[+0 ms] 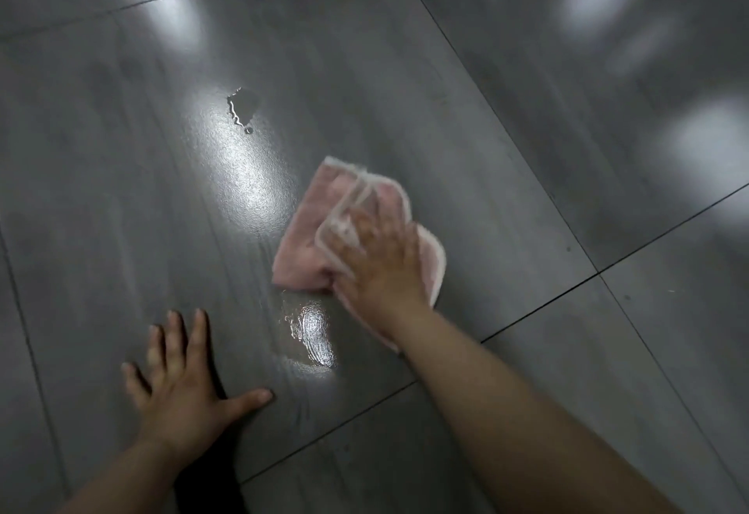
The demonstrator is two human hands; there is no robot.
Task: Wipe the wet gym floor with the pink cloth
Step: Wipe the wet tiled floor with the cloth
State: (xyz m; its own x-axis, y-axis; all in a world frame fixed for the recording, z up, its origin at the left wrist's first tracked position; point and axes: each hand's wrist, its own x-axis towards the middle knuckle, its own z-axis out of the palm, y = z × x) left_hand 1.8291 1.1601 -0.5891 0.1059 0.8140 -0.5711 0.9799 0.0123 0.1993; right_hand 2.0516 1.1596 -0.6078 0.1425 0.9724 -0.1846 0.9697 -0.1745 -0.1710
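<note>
Saw a pale pink cloth (308,238) edged in whitish trim. Found the floor (121,189) tiled in dark grey, faintly streaked in lighter grey like grain, ruled by thin black grout lines (539,308). Noted white glare patches across it and silvery shine on the puddle (314,335).

Dim, grey picture. Light from above leaves white glare patches on the glossy floor (121,189), brightest at its middle and far right. The right hand (381,262) and pink cloth (302,238) are motion-blurred.
</note>
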